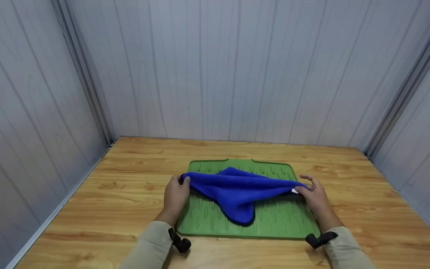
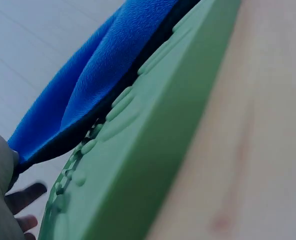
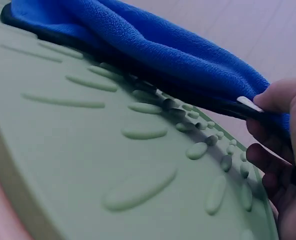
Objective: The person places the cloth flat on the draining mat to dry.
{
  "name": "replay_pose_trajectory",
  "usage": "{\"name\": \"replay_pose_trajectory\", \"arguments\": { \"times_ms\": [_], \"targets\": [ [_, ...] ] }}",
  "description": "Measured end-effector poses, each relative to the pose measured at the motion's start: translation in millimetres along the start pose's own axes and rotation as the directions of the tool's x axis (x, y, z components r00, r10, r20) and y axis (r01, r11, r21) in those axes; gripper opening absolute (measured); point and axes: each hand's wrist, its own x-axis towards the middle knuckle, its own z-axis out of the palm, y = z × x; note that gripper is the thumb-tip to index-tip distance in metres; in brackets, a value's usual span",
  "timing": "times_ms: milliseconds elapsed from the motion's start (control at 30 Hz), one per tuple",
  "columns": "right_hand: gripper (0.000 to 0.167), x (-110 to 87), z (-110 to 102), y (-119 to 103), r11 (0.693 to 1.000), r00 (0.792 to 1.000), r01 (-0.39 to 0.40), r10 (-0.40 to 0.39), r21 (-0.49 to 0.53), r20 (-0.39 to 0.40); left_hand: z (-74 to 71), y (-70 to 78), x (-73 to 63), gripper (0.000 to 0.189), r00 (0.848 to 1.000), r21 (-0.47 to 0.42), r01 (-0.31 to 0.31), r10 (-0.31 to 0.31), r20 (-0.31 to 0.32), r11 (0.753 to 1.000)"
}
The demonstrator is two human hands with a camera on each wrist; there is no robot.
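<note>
A blue cloth [image 1: 237,190] with dark edging stretches between both hands over a green ridged mat [image 1: 207,220]. In the head view, the left hand [image 1: 176,196] pinches one end of the cloth between thumb and fingers. At the other end, the right hand [image 1: 316,200] pinches a corner beside a small white tag [image 1: 294,191]. The cloth's middle sags, and a rounded flap hangs toward the mat's front. From the right wrist, the thumb [image 3: 283,95] presses the cloth [image 3: 153,52] right at the tag. The left wrist view shows the lifted cloth [image 2: 103,70] rising from the hand [image 2: 0,185].
The mat lies on a wood-grain table [image 1: 125,194]. Pale panelled walls [image 1: 218,74] stand behind the table and at both sides. Black wrist mounts [image 1: 179,243] sit at the cuffs of the light sleeves.
</note>
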Motion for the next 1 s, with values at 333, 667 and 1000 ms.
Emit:
{"name": "replay_pose_trajectory", "arguments": {
  "times_ms": [333, 667, 1000],
  "targets": [
    [0.05, -2.0, 4.5, 1.8, 0.999, 0.999, 0.043, -0.043, -0.011, 0.025, 4.1, 3.4, -2.2, 0.045, 0.997, -0.059, 0.009, -0.004, 0.083, 0.998],
    [0.05, -3.1, 5.9, 6.5, 0.977, 0.991, 0.118, -0.106, -0.178, 0.078, 9.6, 6.6, -10.8, 0.077, 0.985, 0.091, -0.107, 0.093, 0.145, 0.99],
    [0.046, -1.7, 3.8, 3.8, 0.999, 0.999, 0.047, -0.047, 0.01, -0.008, 7.3, 4.6, -4.3, 0.036, 0.996, -0.02, -0.07, 0.071, 0.052, 0.997]
  ]
}}
